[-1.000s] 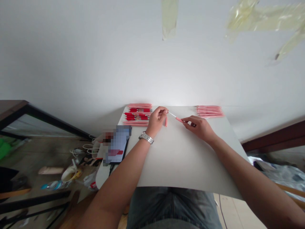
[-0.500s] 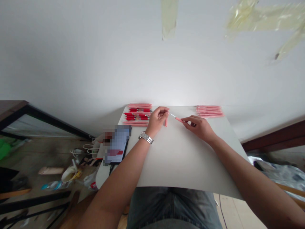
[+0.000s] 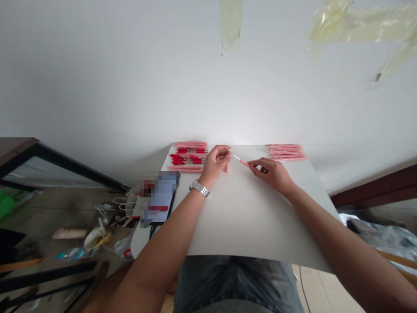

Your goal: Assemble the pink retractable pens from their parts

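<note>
Over the far part of the white table (image 3: 241, 208), my right hand (image 3: 273, 173) pinches a pink pen barrel (image 3: 245, 163). A thin white refill (image 3: 236, 157) sticks out of the barrel toward the left. My left hand (image 3: 217, 161), with a metal watch on the wrist, is closed at the refill's far end; its very tip is hidden by the fingers. Just under those fingers a short pink pen cap (image 3: 227, 168) shows, apparently on the table. Left of that hand lie red pens (image 3: 189, 161) and pink pens (image 3: 190, 144) in rows.
A pile of pink pens (image 3: 286, 152) lies at the back right, near the wall. A phone (image 3: 161, 198), partly pixelated, rests at the table's left edge with a cable. Beyond that edge, cables, a cup (image 3: 94, 238) and a bottle (image 3: 70, 253) are on the floor.
Almost nothing differs. The left fingertips and the refill have shifted very slightly; both hands keep their hold.
</note>
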`<state>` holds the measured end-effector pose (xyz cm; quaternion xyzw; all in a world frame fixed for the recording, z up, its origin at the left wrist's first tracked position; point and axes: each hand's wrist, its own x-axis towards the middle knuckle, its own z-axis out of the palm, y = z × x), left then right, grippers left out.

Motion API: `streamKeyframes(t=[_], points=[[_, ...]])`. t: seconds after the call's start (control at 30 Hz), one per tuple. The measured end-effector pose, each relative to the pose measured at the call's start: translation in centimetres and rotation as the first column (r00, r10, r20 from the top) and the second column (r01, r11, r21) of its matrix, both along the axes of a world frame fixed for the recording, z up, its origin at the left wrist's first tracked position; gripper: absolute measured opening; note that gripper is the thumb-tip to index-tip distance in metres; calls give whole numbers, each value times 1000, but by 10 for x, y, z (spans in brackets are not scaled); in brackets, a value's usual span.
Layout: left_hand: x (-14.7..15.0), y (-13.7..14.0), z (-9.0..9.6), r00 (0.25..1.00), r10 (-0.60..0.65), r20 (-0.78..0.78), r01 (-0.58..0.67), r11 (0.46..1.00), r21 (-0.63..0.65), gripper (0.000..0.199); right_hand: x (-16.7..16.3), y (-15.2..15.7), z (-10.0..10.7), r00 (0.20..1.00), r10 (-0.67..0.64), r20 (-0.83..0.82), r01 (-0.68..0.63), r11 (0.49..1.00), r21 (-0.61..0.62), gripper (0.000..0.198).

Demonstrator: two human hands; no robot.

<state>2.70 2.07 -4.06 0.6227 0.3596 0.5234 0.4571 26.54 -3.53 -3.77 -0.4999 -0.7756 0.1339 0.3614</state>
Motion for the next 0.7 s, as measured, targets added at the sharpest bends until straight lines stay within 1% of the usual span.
streamKeyframes(t=[0.33,0.47,0.7], points=[[0,1,0,1000,-2,10,2,1000,-5,26,0,0,0,1000,-10,4,10,1000,4,26],[0,0,1,1000,12,2,-12,1000,-2,27,0,1,0,1000,-18,2,18,1000,13,27],[-1,1,0,998,60,32,-60,998,10,29,0,-1,3,1000,-14,-12,14,1000,17,27]])
